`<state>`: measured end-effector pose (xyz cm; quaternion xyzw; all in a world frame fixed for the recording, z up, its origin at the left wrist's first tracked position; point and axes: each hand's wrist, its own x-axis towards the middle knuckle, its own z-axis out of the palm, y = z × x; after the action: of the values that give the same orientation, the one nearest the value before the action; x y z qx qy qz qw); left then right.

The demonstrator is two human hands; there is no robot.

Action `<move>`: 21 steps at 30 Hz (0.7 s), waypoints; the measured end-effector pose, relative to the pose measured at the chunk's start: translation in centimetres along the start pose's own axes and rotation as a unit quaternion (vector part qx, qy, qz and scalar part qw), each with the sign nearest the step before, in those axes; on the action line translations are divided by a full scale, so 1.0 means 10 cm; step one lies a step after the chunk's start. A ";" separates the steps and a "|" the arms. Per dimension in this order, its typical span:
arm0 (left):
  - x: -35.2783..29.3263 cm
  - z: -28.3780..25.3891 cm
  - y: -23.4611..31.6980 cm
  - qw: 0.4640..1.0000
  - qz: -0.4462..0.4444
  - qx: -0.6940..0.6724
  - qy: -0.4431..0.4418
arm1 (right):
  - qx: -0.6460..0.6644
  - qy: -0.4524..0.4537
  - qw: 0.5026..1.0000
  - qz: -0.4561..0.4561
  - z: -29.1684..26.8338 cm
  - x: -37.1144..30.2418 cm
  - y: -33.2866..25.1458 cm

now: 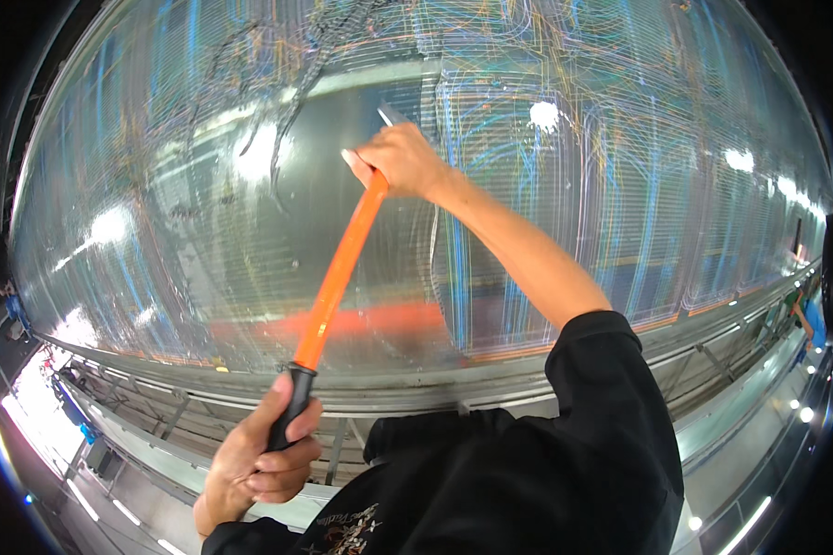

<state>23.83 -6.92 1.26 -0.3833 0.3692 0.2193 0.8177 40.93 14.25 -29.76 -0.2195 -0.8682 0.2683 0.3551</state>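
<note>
I have both hands on one long tool; my left hand (pixel 264 453), low in the frame left of centre, has its fingers (pixel 282 476) wrapped tight round the black grip (pixel 292 407), and my right hand (pixel 403 162), upper centre, is closed over the far end of the orange shaft (pixel 338 277); a thin grey blade tip (pixel 391 114) shows just above that fist. The tool's long axis runs from lower left up to upper centre, tilted slightly right, so the working end lies up and away from my left hand and directly at my right, which is the nearer hand to it; the tip sits against the large glossy panel (pixel 574 185) filling the upper frame, over a metal frame rail (pixel 491 384).
</note>
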 end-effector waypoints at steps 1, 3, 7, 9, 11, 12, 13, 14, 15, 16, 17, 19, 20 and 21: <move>-0.07 0.14 0.06 0.999 0.025 -0.035 0.002 | 0.012 0.007 1.000 -0.011 0.03 0.21 0.12; 0.06 0.30 0.48 0.998 0.034 -0.030 -0.040 | -0.005 0.020 1.000 -0.021 -0.01 0.50 0.54; 0.30 0.54 0.90 0.989 0.034 -0.030 -0.139 | -0.027 -0.024 0.999 0.014 -0.18 0.88 1.05; 0.42 0.44 0.91 0.988 0.074 -0.008 -0.135 | -0.047 -0.053 0.997 0.003 -0.25 0.91 1.02; 0.45 0.24 0.74 0.987 0.085 0.017 -0.135 | -0.048 -0.081 0.995 -0.013 -0.31 0.77 0.95; 0.35 0.06 0.58 0.986 0.089 -0.002 -0.143 | -0.033 -0.167 0.983 0.068 -0.24 0.73 0.55; 0.27 -0.13 0.38 0.985 0.074 -0.013 -0.153 | -0.008 -0.149 0.987 0.064 -0.21 0.51 0.25; 0.21 -0.35 0.14 0.986 0.054 -0.025 -0.157 | 0.018 -0.134 0.988 0.075 -0.09 0.21 0.02; 0.11 -0.66 -0.15 0.985 0.036 -0.059 -0.156 | 0.050 -0.148 0.984 0.081 0.05 -0.07 -0.29; 0.01 -1.02 -0.47 0.983 0.021 -0.096 -0.155 | 0.002 -0.218 0.975 0.046 0.13 -0.28 -0.72; -0.06 -1.33 -0.79 0.989 0.016 -0.078 -0.126 | 0.006 -0.211 0.976 0.049 0.24 -0.55 -1.10; -0.19 -1.87 -1.44 0.997 0.010 -0.048 -0.060 | 0.027 -0.183 0.981 0.055 0.49 -1.14 -1.86; -0.21 -2.06 -1.71 0.999 0.005 -0.025 -0.031 | 0.031 -0.160 0.985 0.058 0.52 -1.46 -2.17; -0.21 -2.20 -1.94 1.000 -0.001 0.027 0.014 | 0.033 -0.153 0.985 0.068 0.52 -1.78 -2.41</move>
<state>25.38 -36.22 2.37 -0.3645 0.3861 0.2025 0.8228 44.11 -15.85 -26.75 -0.2222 -0.8862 0.3507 0.2056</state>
